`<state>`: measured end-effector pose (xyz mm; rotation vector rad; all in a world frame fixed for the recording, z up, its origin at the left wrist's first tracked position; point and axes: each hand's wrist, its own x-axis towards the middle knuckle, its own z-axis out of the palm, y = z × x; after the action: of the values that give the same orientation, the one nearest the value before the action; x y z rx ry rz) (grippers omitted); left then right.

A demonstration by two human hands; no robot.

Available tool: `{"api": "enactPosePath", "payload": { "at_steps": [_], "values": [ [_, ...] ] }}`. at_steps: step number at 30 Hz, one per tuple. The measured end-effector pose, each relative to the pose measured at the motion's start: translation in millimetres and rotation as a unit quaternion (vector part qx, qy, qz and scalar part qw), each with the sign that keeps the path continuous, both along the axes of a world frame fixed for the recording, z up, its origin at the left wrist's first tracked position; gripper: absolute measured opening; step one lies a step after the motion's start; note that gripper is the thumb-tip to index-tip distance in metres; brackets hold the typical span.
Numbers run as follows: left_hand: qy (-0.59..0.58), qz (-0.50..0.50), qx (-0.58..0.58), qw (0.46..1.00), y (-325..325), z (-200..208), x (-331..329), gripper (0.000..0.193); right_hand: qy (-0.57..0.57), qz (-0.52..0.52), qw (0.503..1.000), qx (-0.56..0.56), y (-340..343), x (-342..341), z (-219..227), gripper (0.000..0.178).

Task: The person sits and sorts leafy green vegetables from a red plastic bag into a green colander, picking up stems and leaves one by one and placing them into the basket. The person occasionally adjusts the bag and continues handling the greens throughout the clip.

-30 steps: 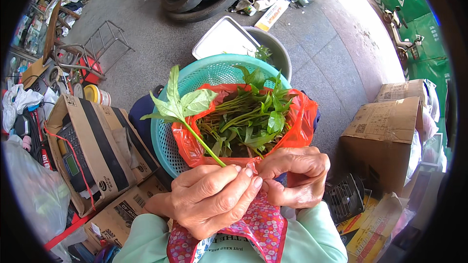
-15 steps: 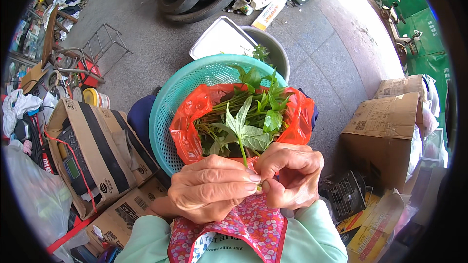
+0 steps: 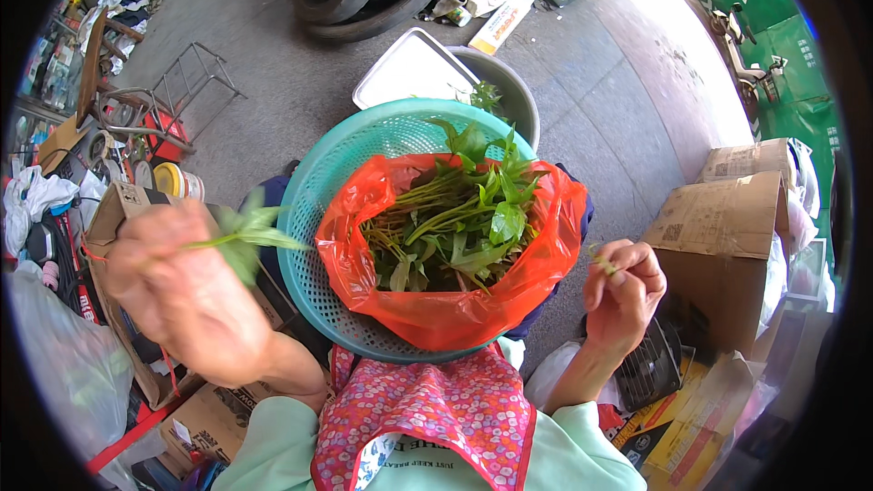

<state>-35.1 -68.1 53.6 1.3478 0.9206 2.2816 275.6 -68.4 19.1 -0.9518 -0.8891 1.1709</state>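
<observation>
A turquoise plastic basket (image 3: 305,218) sits in front of me, with an open red plastic bag (image 3: 400,314) inside it. Long-stemmed leafy greens (image 3: 455,214) fill the bag. Out to the left, my left hand (image 3: 195,286) is blurred by motion and closed round a leafy stem (image 3: 241,236), whose green leaves point toward the basket. On the other side, my right hand (image 3: 626,291) is raised beyond the bag's right edge. Its thumb and fingers pinch a small pale green piece of stem (image 3: 604,265).
Behind the basket stand a white tray (image 3: 414,73) and a grey basin (image 3: 518,95) holding some greens. Old tyres (image 3: 364,0) lie farther off. Cardboard boxes (image 3: 709,236) stand at the right, a black-banded carton (image 3: 164,345) at the left beside a metal frame (image 3: 195,91).
My hands were together over the bag's near edge, working on one leafy stem. They have parted: the left carried the leafy stem leftward, the right moved right with a small piece.
</observation>
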Motion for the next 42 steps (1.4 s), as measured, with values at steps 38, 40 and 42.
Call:
{"api": "enactPosePath", "payload": {
  "at_steps": [38, 40, 42],
  "values": [
    [0.333, -0.106, -0.005, 0.937, 10.4, -24.6, 68.7, 0.036, -0.219, 0.142, 0.965, 0.006, 17.7, -62.0, 18.1, 0.009],
    [0.286, -0.1, -0.009, 0.953, 11.5, -20.4, 61.8, 0.032, -0.197, 0.119, 0.972, -0.041, 17.3, -56.4, 15.9, 0.008],
    [0.194, -0.072, -0.039, 0.978, 16.1, -17.4, 54.4, 0.023, -0.199, 0.035, 0.979, -0.035, 20.3, -44.4, 5.7, 0.007]
  ]
}}
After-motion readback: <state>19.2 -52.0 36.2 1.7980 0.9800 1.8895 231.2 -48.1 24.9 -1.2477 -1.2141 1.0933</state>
